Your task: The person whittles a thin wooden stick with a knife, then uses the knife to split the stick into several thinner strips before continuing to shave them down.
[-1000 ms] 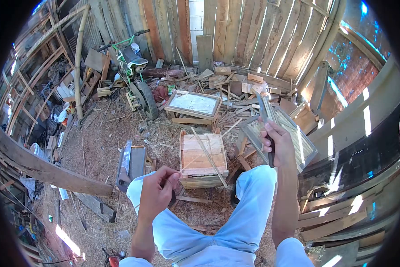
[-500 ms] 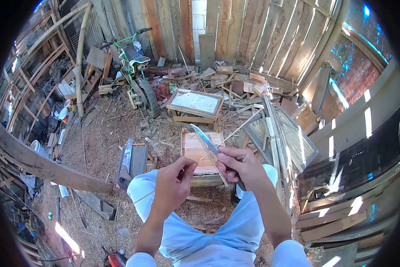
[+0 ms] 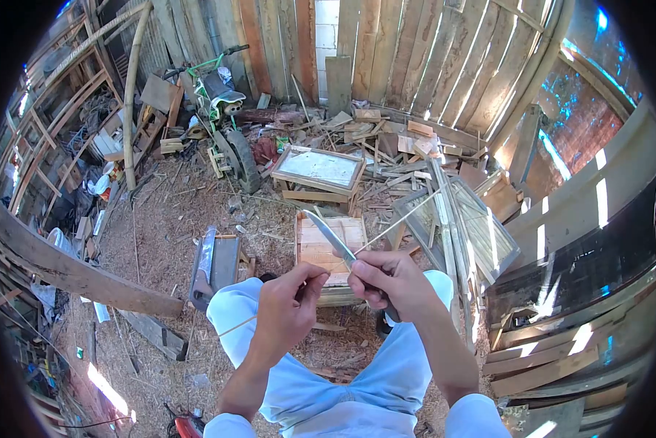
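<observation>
My right hand is wrapped round the handle of a knife, its blade pointing up and to the left. A long, thin wooden strip runs past the blade, slanting from upper right to lower left. With thumb and fingertips pressed together, my left hand pinches the strip just left of the knife. The strip's other end comes out below that hand, over my left thigh. Under the hands, between my knees, stands a shallow wooden box, partly hidden by them.
A large knife lies on a dark low stand by my left knee. Beyond the box are a framed white panel, heaped scrap wood and a motorbike. Long slats lean at right. Shavings cover the ground.
My left hand has shifted slightly right and up, closer to the knife. The knife has tilted and dropped a little, and the strip's far end reaches further to the upper right.
</observation>
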The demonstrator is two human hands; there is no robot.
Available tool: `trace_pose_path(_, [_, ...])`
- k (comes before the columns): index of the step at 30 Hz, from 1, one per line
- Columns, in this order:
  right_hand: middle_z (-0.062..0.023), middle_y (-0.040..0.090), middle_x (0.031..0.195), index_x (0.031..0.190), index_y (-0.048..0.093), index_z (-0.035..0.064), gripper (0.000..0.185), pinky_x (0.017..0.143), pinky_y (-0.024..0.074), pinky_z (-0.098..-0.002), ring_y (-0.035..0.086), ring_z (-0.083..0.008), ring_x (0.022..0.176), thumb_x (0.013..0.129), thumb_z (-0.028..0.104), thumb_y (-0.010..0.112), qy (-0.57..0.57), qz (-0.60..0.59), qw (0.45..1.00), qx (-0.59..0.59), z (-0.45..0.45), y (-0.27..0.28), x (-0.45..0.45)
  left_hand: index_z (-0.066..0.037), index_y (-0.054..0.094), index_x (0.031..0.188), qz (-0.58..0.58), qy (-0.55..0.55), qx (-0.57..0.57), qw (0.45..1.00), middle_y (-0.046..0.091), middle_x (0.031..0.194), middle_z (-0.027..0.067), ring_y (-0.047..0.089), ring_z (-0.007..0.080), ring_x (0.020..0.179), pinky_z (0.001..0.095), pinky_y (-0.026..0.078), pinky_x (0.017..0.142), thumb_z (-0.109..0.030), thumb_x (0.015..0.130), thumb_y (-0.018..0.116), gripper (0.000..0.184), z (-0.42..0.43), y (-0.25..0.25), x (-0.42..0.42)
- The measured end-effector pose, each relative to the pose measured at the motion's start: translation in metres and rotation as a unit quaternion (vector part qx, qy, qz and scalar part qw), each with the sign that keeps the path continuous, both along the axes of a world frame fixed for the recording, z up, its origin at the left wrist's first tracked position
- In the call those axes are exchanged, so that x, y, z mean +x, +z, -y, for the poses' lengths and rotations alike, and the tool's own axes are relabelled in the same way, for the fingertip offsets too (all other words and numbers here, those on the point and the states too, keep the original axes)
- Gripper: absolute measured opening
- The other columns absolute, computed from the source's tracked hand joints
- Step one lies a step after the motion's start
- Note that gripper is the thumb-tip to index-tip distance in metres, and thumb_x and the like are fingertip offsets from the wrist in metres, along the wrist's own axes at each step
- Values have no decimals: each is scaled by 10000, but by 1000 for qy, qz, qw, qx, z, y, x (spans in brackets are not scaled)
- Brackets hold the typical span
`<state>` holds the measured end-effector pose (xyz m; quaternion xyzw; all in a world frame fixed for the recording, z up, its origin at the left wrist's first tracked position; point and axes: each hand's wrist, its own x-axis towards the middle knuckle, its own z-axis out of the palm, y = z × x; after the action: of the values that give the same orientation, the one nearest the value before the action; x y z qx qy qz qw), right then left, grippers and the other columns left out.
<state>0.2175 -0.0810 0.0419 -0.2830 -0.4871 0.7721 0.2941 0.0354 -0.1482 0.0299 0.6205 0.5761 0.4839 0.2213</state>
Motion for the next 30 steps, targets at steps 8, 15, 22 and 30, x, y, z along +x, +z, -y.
trace_pose_path(8, [-1,508,713,1196,566,-46,311,417,298,-151,398,-22,509,945,134,536,-94,-8,995,3,-9,10,20,-6,607,889,-3,-14,-14,1000,592,648,119,552,171,515,287,397,466,-31,864,615,36,9,2,-2])
trace_pose_path(15, [3,525,709,1174,583,-35,284,427,312,-153,405,-27,531,947,130,537,-122,-40,992,6,-23,5,39,4,619,871,-33,10,5,999,581,630,67,513,110,535,249,383,508,-18,851,632,32,17,2,-9])
trace_pose_path(22, [-17,539,720,1192,560,-54,301,425,310,-164,407,-41,545,948,121,533,-136,-52,989,25,-23,5,36,10,626,888,-36,5,-44,998,588,626,49,539,99,551,253,400,510,-42,868,618,56,10,7,-9])
trace_pose_path(30, [-22,549,713,1224,539,-37,316,415,318,-165,425,-39,539,954,126,525,-144,-7,989,14,-25,5,40,15,625,880,-9,-22,-8,1000,583,625,55,519,79,563,249,390,509,-66,887,601,85,-9,6,-6])
